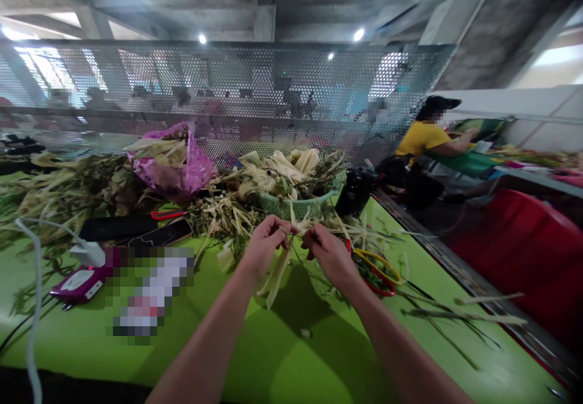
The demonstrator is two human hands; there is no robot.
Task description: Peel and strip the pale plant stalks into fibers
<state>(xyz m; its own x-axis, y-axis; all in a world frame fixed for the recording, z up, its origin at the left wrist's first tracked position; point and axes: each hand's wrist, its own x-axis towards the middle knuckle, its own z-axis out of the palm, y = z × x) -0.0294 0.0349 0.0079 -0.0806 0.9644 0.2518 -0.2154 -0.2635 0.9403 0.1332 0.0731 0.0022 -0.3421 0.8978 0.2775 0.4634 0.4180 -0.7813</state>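
Over the green table, my left hand (pixel 268 243) pinches a pale dried corn husk strip (pixel 279 273) between thumb and fingers. The strip hangs below the fingers, and torn ends stick up above them. Close beside it, my right hand (pixel 325 247) is closed, its fingertips at the husk's upper end; what exactly they grip is too small to make out. To the right of that hand lie scissors (pixel 381 265) with yellow and red handles, among green scraps. Just beyond both hands stands a green plastic basket (pixel 298 208) heaped with corn husks (pixel 291 170).
A pink bag (pixel 200 170) of husks and piled dried leaves (pixel 100 182) line the back left. A phone (pixel 166 234), a purple power strip (pixel 82 285) and a white cable (pixel 34 307) lie left. A black container (pixel 357 191) stands right; a red chair (pixel 523 252) and person (pixel 416 136) are beyond.
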